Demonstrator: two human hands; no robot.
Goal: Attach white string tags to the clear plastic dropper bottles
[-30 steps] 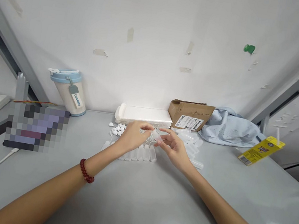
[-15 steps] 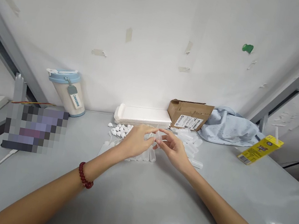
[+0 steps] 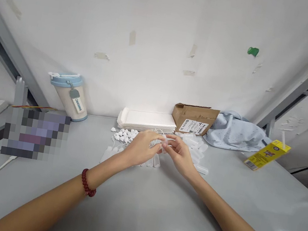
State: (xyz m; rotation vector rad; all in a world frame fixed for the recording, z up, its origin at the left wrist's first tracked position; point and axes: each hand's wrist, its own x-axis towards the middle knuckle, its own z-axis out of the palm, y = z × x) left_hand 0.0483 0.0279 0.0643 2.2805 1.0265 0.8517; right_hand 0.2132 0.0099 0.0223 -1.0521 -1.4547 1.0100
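Note:
In front of the stacked trays, my left hand (image 3: pixel 143 147) and my right hand (image 3: pixel 179 156) meet at the fingertips. Both are closed in a pinch on a small clear plastic tube (image 3: pixel 164 141), which the fingers largely cover. A thin white cord (image 3: pixel 159 132) loops up beside the left fingertips. Several translucent tubes (image 3: pixel 156 161) lie in a row below and behind my left hand, some with white cords at their tops. More loose clear tubes (image 3: pixel 196 143) are heaped behind and to the right of my right hand. Small white caps (image 3: pixel 122 134) form a pile left of my left fingers.
Against the wall stand a stack of white trays (image 3: pixel 147 118) and an open cardboard box (image 3: pixel 195 118). A pale blue cloth (image 3: pixel 234 131) and a tilted yellow drink carton (image 3: pixel 267 155) are at right. A blue-lidded cup (image 3: pixel 70 95) and a blurred-out flat object (image 3: pixel 37 133) with a white cable are at left.
My fingertips have drawn closer together around the tube, covering more of it. A white cord loop now shows above the left fingertips. The things on the table look unmoved.

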